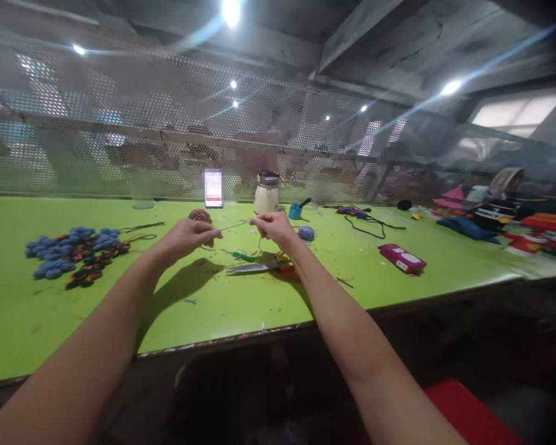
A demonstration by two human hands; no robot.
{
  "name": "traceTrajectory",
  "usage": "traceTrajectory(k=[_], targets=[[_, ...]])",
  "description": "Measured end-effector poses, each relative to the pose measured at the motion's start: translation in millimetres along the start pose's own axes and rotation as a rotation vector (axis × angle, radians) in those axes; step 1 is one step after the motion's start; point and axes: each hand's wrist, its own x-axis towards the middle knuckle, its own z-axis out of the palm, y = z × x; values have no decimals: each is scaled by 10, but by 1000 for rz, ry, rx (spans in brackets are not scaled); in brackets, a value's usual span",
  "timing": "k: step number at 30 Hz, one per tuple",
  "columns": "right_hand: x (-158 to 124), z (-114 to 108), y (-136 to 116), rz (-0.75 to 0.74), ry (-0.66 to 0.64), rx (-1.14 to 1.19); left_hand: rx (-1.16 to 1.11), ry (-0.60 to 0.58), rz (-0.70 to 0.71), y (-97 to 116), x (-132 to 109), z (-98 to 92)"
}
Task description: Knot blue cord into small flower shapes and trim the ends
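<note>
A thin strand of bluish yarn (235, 225) is stretched between my two hands above the green table. One end is pinched by the thumb and fingers of my left hand (188, 238). My right hand (273, 227) pinches the other end, a little further right. Below the strand lie scissors (252, 268) with long metal blades pointing left; my right wrist partly covers their handles. A small green-handled tool (243, 256) rests just beyond the blades. Behind my left hand sits a brown yarn ball (200, 215), and a blue-purple yarn ball (306, 233) is right of my right hand.
Blue and dark knotted yarn pieces (76, 253) lie on the left. A phone (213, 188), a lidded jar (265, 193) and a blue pot (295, 211) stand along the back. Rightward are a corded tool (352, 212), a magenta box (402, 258) and piled fabric items (495, 216).
</note>
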Motion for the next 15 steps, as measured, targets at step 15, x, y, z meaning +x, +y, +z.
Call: traceTrajectory(k=[15], targets=[[-268, 213, -285, 184, -548, 302, -10, -52, 65, 151, -61, 106]])
